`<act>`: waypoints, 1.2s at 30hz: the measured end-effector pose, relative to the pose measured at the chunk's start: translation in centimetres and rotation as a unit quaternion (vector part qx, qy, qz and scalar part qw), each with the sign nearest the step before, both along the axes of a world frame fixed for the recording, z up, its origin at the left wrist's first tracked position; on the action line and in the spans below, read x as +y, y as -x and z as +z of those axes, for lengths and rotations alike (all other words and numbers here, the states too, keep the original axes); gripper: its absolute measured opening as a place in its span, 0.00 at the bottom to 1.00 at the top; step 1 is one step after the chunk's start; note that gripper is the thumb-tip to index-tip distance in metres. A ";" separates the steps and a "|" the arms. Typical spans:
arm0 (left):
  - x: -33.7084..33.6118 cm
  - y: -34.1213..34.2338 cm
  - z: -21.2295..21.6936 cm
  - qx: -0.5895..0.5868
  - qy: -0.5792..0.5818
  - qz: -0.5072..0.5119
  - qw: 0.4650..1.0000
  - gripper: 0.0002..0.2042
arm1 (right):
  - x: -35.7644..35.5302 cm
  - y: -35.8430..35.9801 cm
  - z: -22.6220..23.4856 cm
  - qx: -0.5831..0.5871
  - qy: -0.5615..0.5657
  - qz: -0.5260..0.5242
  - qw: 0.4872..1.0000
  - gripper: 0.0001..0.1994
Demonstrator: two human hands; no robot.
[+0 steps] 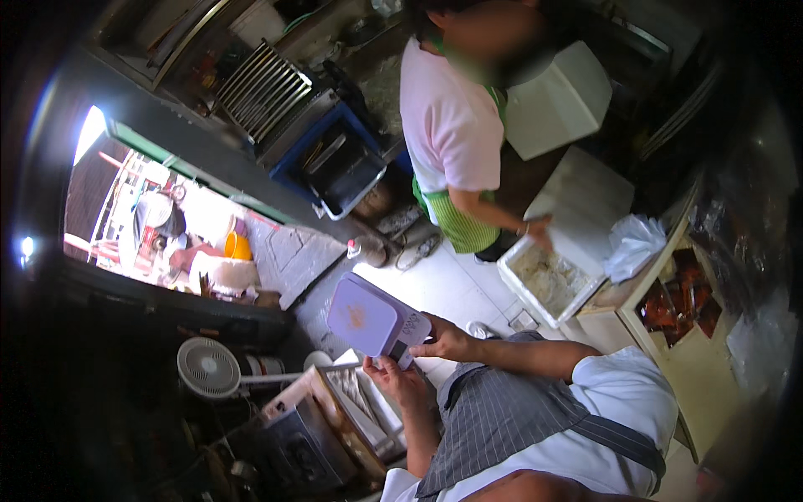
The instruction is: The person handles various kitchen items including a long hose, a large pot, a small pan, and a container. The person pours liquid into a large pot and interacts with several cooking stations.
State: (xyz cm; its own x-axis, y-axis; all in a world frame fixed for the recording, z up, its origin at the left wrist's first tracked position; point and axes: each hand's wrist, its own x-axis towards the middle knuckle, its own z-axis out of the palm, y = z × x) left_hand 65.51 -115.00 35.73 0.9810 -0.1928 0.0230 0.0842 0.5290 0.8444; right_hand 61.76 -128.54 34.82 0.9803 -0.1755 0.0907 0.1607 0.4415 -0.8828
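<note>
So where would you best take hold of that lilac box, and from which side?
The lilac box is flat with rounded corners, tilted with its broad face up. Probably best gripped across its thin edges at the near end, from below, where the left hand and right hand touch it now.

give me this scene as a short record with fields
left hand: under the lavender box, gripping its lower edge
right hand: on the box's right side
box: tilted, held in front of the striped apron
nearby: white fan on the left
other person: in a pink shirt, reaching into a white foam box
</note>
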 end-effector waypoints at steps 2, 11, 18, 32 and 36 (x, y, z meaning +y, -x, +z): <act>-2.1 -5.9 1.1 -0.025 -0.010 0.007 1.000 0.16 | -1.2 -5.2 1.9 -0.022 0.015 -0.048 0.998 0.24; -12.1 -24.2 7.8 -0.143 -0.055 -0.045 0.987 0.19 | -14.2 -25.7 10.0 -0.127 -0.152 -0.248 0.948 0.16; -4.8 -35.1 -1.7 -0.006 -0.216 0.132 0.967 0.14 | -27.1 -39.0 15.8 -0.228 -0.230 -0.371 0.870 0.12; 4.4 -48.7 -22.4 0.180 -0.397 0.091 0.896 0.08 | -61.6 -58.6 11.4 -0.018 -0.193 -0.482 0.855 0.06; 4.3 -48.1 -26.8 0.345 -0.377 -0.011 0.860 0.08 | -68.1 -65.7 12.2 -0.004 -0.147 -0.464 0.873 0.07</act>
State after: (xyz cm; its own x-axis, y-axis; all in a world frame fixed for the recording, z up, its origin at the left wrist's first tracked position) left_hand 113.60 -110.73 8.96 0.7074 0.0833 -0.7018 0.7049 -0.1549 0.6922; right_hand 127.47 -196.63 47.03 0.4023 -0.9114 -0.0864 0.5757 0.3253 -0.7502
